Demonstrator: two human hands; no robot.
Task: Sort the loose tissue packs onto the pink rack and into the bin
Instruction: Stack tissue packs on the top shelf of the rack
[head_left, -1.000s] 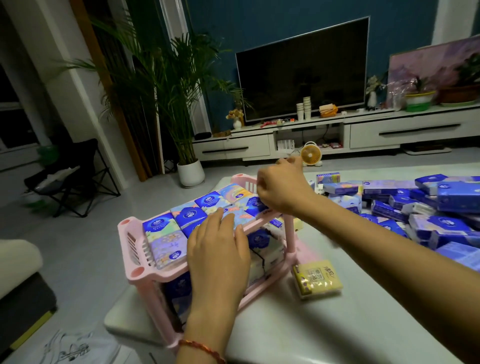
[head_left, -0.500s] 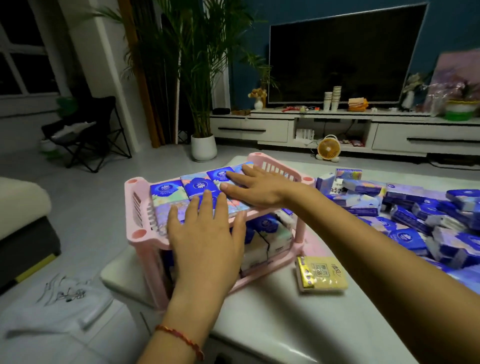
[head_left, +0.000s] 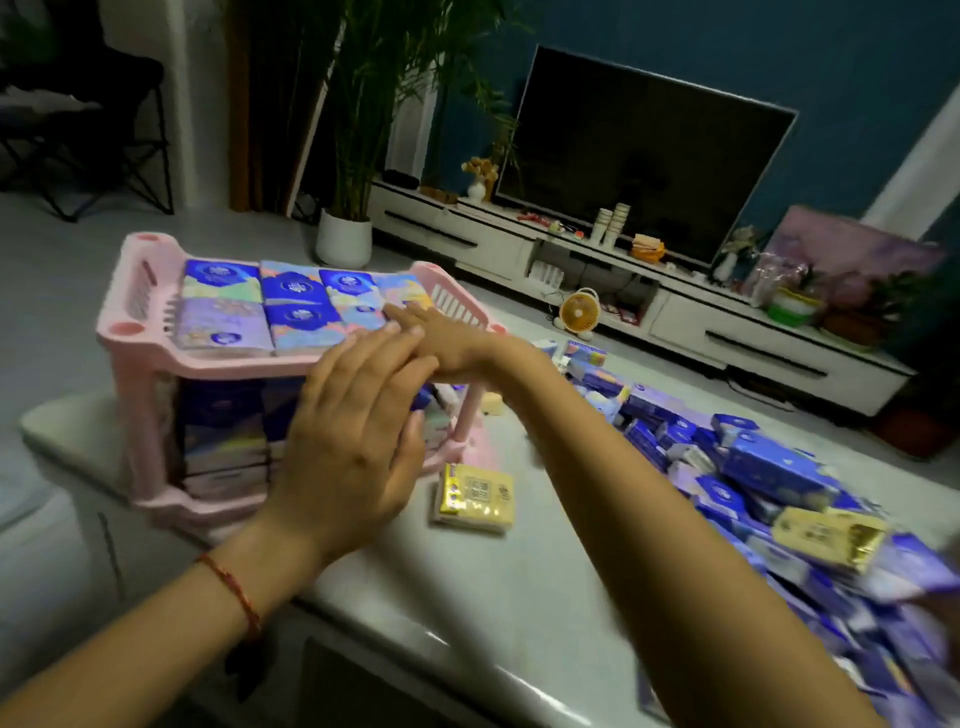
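Left hand (head_left: 348, 452), fingers (head_left: 371, 361) straight and empty, partly hides the pink rack (head_left: 122, 340); right hand (head_left: 449, 340) lies flat on top packs (head_left: 293, 293).

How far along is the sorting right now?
Done: the pink rack has its top shelf covered with tissue packs, and its lower shelf looks stacked full. In hand: nothing gripped; the right hand lies flat on the top packs, the left hand hovers open. Left: a large loose pile and a yellow pack on the table. No bin shows.

The rack (head_left: 130, 332) is pink; the packs on top (head_left: 296, 306) are deep blue with pastel patterns; a lone pack (head_left: 475, 501) is yellow; the wrist cord (head_left: 234, 592) is red
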